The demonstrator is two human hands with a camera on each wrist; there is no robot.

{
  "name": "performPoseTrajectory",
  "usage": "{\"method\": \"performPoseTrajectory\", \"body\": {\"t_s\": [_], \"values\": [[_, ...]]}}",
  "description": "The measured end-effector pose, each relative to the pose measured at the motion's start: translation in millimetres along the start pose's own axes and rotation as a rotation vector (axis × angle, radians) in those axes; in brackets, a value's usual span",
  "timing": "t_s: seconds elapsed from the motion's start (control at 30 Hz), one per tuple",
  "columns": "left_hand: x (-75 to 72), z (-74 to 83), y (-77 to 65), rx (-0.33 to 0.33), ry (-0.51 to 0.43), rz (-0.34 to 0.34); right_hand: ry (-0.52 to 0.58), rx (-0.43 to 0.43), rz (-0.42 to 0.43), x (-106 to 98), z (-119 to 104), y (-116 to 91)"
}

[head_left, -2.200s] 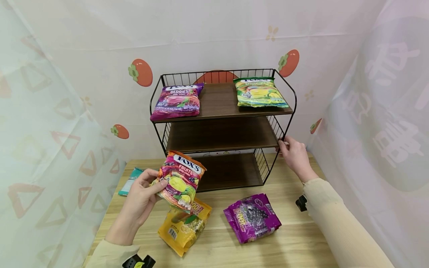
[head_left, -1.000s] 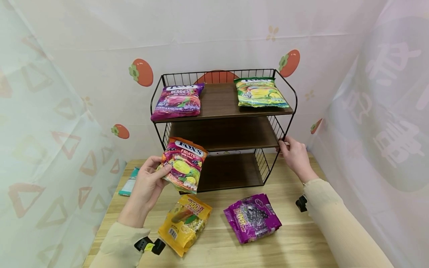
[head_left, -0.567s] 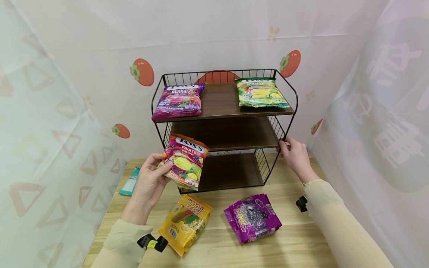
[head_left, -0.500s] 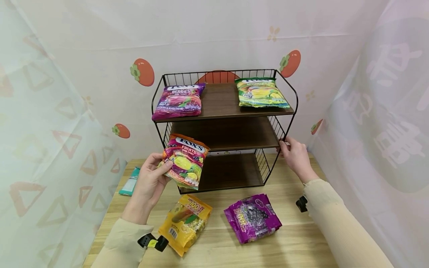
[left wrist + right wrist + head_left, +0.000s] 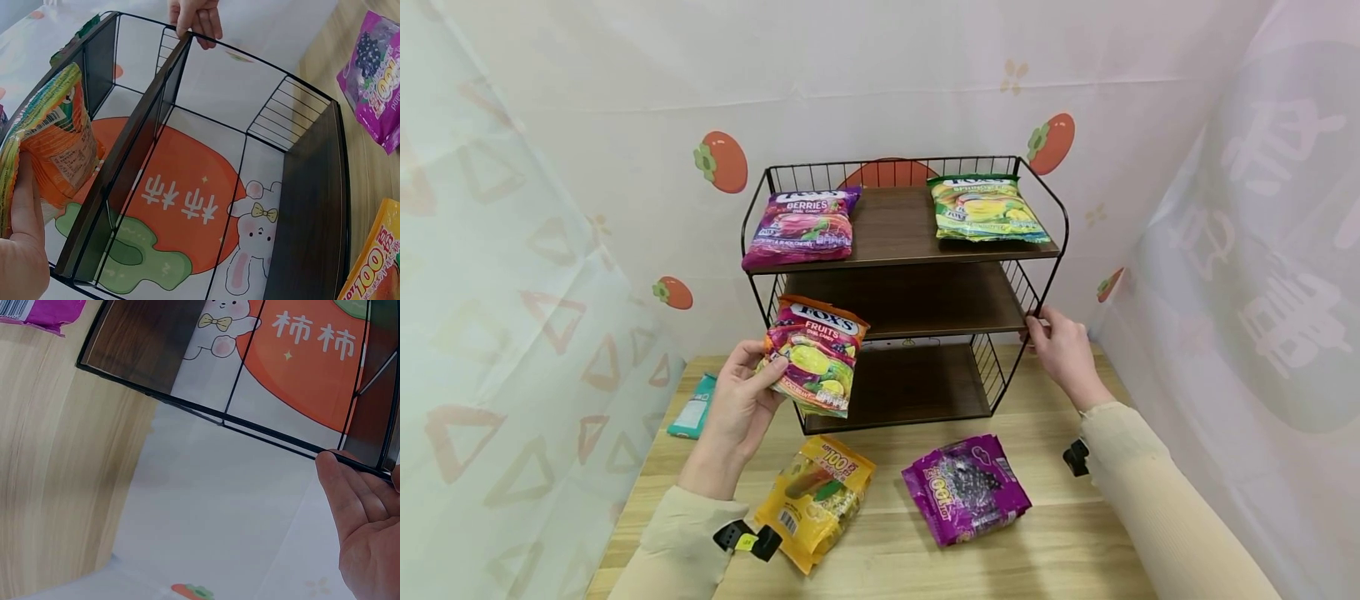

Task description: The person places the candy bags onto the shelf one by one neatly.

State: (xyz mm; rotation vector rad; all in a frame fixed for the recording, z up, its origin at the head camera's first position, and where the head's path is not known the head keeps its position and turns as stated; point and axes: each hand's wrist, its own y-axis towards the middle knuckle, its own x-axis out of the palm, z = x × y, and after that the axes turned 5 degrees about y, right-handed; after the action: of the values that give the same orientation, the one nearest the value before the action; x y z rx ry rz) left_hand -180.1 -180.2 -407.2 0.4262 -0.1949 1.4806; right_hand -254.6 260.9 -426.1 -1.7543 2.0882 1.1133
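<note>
My left hand [image 5: 741,404] pinches an orange-and-red bag of Fox's Fruits candy [image 5: 818,354], thumb on its printed front. In the head view the bag overlaps the front left of the middle shelf. The left wrist view shows the back of this candy bag [image 5: 69,150] beside the middle board. On the other side, my right hand [image 5: 1063,350] grips the right front post of a black wire shelf rack [image 5: 917,304] at middle-board height. In the right wrist view the fingers of this hand [image 5: 372,525] lie against the dark rail.
On the top board lie a purple Berries candy bag [image 5: 805,227] at left and a green-yellow candy bag [image 5: 987,210] at right. A yellow candy bag [image 5: 816,500], a purple grape candy bag [image 5: 967,490] and a teal packet [image 5: 692,408] lie on the wooden table [image 5: 887,558].
My left hand has lifted the Fruits candy bag up and slightly right, from above the yellow bag to in front of the middle shelf. The right hand has stayed on the rack's post.
</note>
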Motion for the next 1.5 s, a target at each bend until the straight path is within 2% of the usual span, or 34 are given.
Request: {"method": "performPoseTrajectory", "body": {"t_s": [0.13,0.33,0.47,0.67,1.1,1.3,1.5], "values": [[0.3,-1.9,1.6,0.008,-0.021,0.015,0.000,-0.001,-0.001,1,1,0],[1.5,-4.0,3.1,0.002,-0.067,0.078,0.009,0.013,-0.012,1,0,0],[2.8,-4.6,3.5,-0.002,-0.053,0.111,0.009,0.010,-0.008,0,0,0],[6.5,-4.4,1.7,-0.032,0.035,0.165,0.010,0.001,-0.002,1,0,0],[17.4,2.1,-2.7,-0.133,0.292,0.296,-0.005,-0.004,0.004,1,2,-1],[23.6,2.9,-5.4,-0.112,0.360,0.344,-0.007,-0.011,0.010,1,2,0],[26.7,2.7,-5.4,-0.065,0.375,0.380,-0.003,-0.005,0.007,1,2,0]]}}
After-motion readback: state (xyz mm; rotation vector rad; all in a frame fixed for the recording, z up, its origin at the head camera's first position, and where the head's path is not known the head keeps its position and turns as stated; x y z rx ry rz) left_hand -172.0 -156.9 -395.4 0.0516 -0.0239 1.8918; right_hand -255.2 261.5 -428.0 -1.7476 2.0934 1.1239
